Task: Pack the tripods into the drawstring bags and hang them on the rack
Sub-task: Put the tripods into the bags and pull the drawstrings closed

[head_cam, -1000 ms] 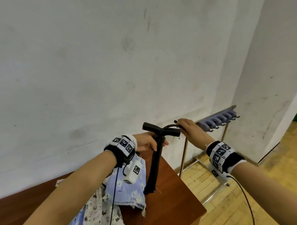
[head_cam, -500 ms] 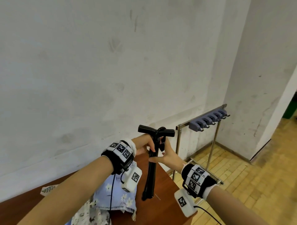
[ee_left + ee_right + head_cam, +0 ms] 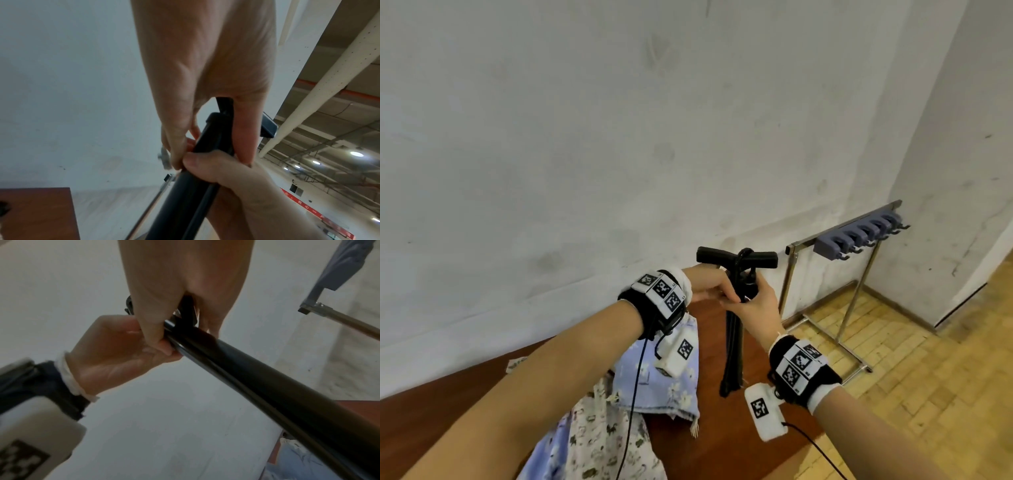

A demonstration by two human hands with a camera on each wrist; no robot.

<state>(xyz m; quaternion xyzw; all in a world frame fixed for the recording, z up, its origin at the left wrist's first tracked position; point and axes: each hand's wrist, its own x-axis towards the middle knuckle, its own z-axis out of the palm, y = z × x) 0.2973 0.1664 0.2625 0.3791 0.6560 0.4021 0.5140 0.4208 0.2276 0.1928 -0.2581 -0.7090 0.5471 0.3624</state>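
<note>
A black folded tripod (image 3: 732, 346) stands upright on the brown table (image 3: 722, 435), its T-shaped head (image 3: 736, 258) on top. My left hand (image 3: 714, 291) grips the upper shaft from the left; in the left wrist view its fingers (image 3: 179, 146) curl round the tripod (image 3: 185, 191). My right hand (image 3: 755, 303) grips the same spot from the right, thumb against the left fingers; the right wrist view shows the black shaft (image 3: 267, 386) running out of it. A blue floral drawstring bag (image 3: 664, 380) lies under my left wrist. The rack (image 3: 856, 236) with grey hooks stands to the right.
A second, white patterned fabric bag (image 3: 599, 442) lies on the table nearer me. A white wall runs behind the table. The rack's metal legs (image 3: 859, 294) stand on the wooden floor (image 3: 928, 394) to the right of the table's edge.
My right hand left the tripod's head, came down and back, and now grips the upper shaft beside my left hand. The tripod stays upright on the table.
</note>
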